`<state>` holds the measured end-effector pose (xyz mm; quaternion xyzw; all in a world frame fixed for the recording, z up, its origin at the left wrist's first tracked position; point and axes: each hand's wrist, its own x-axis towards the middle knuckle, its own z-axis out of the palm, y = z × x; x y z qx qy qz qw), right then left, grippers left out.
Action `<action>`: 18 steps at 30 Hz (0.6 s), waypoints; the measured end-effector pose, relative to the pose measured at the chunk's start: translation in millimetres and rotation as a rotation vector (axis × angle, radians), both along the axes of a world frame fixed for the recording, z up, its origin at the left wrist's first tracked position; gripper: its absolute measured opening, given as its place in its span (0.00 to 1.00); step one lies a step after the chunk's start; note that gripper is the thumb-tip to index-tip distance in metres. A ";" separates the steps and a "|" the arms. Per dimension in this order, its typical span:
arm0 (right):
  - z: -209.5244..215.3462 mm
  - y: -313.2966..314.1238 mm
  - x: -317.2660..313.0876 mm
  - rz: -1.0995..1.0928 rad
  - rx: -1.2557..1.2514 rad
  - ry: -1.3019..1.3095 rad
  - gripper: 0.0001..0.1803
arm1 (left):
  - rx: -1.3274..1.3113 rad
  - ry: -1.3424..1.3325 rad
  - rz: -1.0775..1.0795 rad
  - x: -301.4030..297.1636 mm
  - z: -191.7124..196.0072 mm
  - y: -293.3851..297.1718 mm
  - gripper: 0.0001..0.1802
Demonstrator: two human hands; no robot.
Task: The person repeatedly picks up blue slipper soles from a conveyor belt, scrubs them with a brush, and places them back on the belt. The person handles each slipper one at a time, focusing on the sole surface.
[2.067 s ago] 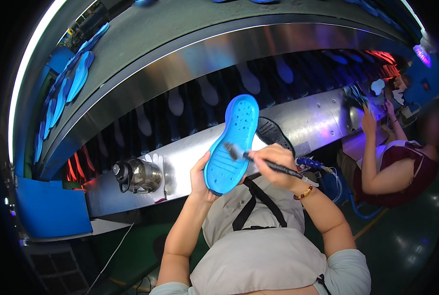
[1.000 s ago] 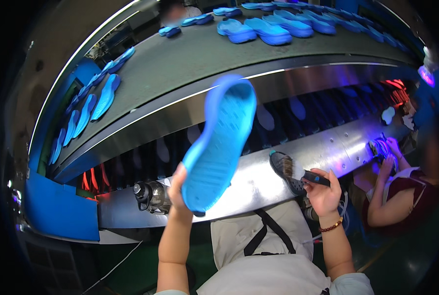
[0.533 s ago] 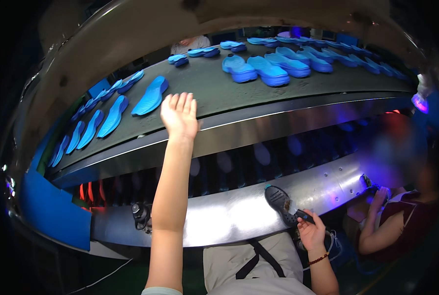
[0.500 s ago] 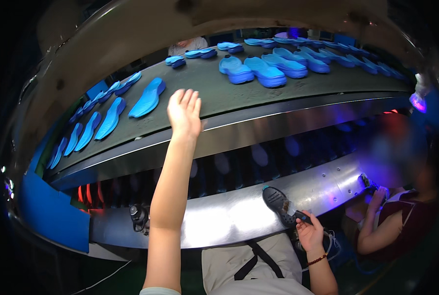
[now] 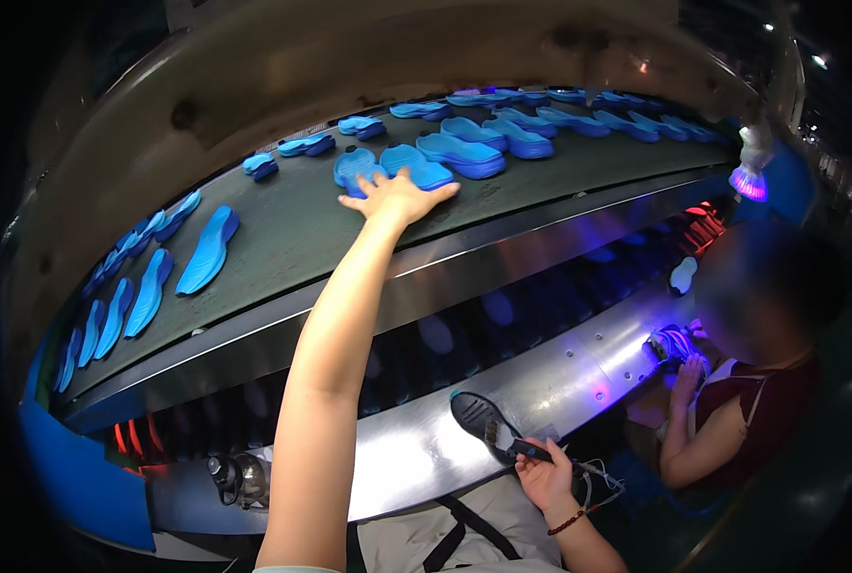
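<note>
My left hand [image 5: 397, 201] reaches across the dark conveyor belt, fingers spread, at the near ends of two blue shoe soles [image 5: 353, 164]. Its fingertips overlap them in view; I cannot tell whether they press on them. Low in front of me, my right hand [image 5: 543, 475] is closed around the dark handle of a brush [image 5: 526, 449]. The brush's pale head and brown bristles lie over a black shoe sole [image 5: 472, 413] on the metal ledge. Part of that sole is hidden by the brush.
More blue soles [image 5: 151, 291] lie along the belt [image 5: 283, 224] on both sides. A metal rail [image 5: 474, 239] edges it. On the steel ledge [image 5: 397, 468] stands a bottle with a black cap [image 5: 244, 477]. At right, a person [image 5: 732, 411] works under a purple-lit lamp [image 5: 749, 177].
The view has shifted. My left hand has moved right along the belt to the cluster of blue soles, and its fingers have spread. My right hand still holds the brush.
</note>
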<state>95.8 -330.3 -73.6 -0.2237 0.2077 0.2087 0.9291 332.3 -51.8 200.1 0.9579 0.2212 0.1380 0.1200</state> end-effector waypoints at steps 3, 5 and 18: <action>-0.9 -8.5 3.4 -0.016 -0.020 0.007 0.20 | -0.098 0.130 0.090 19.2 8.9 1.2 0.45; -3.3 -12.4 5.3 -0.040 -0.030 0.041 0.20 | -0.226 0.044 0.106 37.1 6.9 12.8 0.37; -31.2 -9.5 16.5 -0.032 -0.035 0.084 0.21 | -0.160 -0.203 -0.322 84.6 -27.4 24.1 0.22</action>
